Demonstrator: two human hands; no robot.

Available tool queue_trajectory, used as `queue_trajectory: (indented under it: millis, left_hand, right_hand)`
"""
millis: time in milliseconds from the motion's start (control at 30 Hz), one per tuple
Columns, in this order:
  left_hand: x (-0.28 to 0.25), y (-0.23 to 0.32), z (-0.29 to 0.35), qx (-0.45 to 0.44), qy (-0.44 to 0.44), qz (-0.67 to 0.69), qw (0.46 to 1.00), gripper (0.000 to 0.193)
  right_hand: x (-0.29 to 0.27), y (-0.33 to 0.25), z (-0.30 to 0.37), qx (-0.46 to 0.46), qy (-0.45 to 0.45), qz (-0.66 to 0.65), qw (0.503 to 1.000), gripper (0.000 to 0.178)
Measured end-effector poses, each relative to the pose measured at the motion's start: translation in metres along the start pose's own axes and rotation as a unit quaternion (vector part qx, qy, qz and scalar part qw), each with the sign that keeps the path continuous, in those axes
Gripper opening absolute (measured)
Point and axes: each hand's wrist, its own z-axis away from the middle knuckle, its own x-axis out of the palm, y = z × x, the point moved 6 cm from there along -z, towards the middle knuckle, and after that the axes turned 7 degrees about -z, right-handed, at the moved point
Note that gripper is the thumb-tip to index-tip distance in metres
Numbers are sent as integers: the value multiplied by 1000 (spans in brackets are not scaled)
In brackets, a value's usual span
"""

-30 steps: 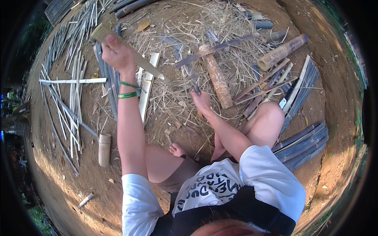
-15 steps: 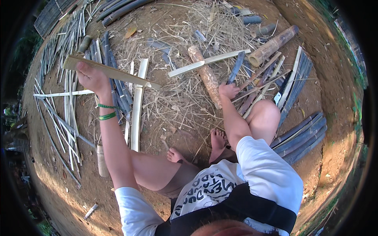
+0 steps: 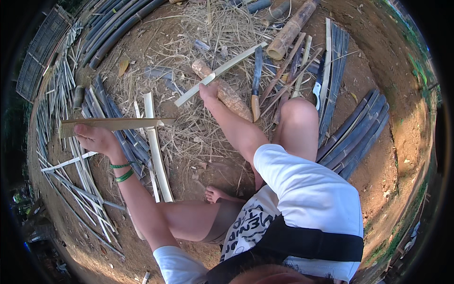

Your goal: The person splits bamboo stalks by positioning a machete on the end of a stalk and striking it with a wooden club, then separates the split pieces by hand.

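My left hand [image 3: 94,139] is closed around a long split bamboo slat [image 3: 120,124], held out level to the left. My right hand [image 3: 208,91] grips another pale bamboo strip [image 3: 239,59] near its middle, where it lies aslant across a round bamboo log [image 3: 231,98]. Some of the right fingers are hidden. To the right of the log rests a knife [image 3: 256,85] with a dark blade and wooden handle, untouched. A wide split length of bamboo [image 3: 158,161] lies on the ground beneath the tip of the left slat.
Dark split bamboo pieces [image 3: 130,137] and thin strips [image 3: 61,94] lie at left. A thick bamboo tube [image 3: 283,40] stands out at the far right, near a white-handled knife [image 3: 317,87]. Dark slats [image 3: 357,132] are stacked beyond my right knee. Shavings [image 3: 184,61] cover the ground.
My right hand has let go of the knife, leaving it beside the log, and moved left onto the pale strip. My left hand still holds its slat, now lower in view. The view has shifted.
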Motion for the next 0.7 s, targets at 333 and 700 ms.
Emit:
queue_trajectory:
  millis: [333, 700]
  left_hand:
    - [-33, 8, -23, 30, 113, -38, 992, 82]
    - [-40, 114, -102, 20, -32, 9, 999, 69]
  right_hand:
    - [-134, -61, 114, 63, -7, -177, 982, 32]
    - [-146, -86, 230, -196, -316, 21, 928, 50]
